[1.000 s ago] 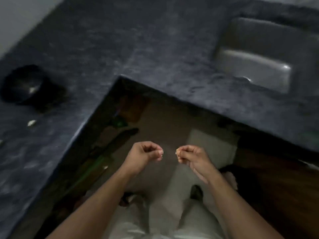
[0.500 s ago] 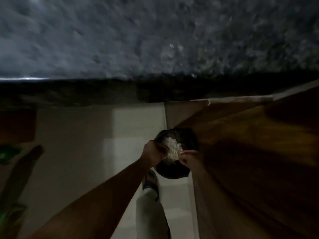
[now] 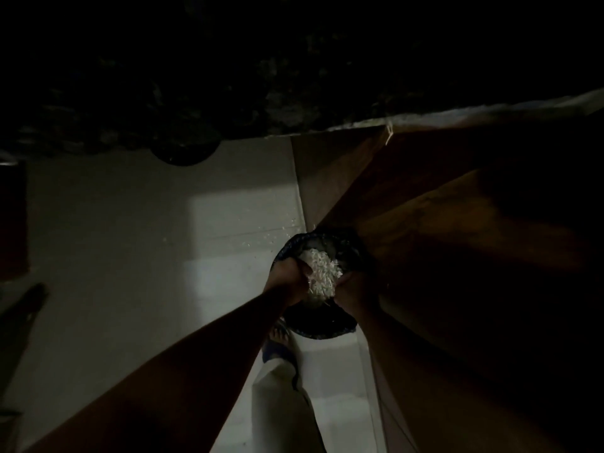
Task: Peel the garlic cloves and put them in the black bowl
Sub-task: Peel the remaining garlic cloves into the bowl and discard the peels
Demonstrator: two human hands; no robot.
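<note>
Your two forearms reach forward and down from the bottom of the view and meet over a dark bin (image 3: 327, 330) on the floor, lined with a dark bag. It sits at about five o'clock from the middle of the view, against a brown wooden cabinet (image 3: 457, 223). Your left hand (image 3: 287, 282) is at the bin's nine o'clock side, knuckles up, fingers curled inward. Your right hand (image 3: 354, 291) is at its three o'clock side, fingers also curled. Between them lies a pale heap of garlic skins (image 3: 322, 269) inside the bin. In this dim light you cannot tell whether either hand pinches a clove or skin. The dark countertop (image 3: 228, 76) fills the twelve o'clock half. The black bowl is not in sight. Your foot (image 3: 277, 338) stands at the bin's seven o'clock.
</note>
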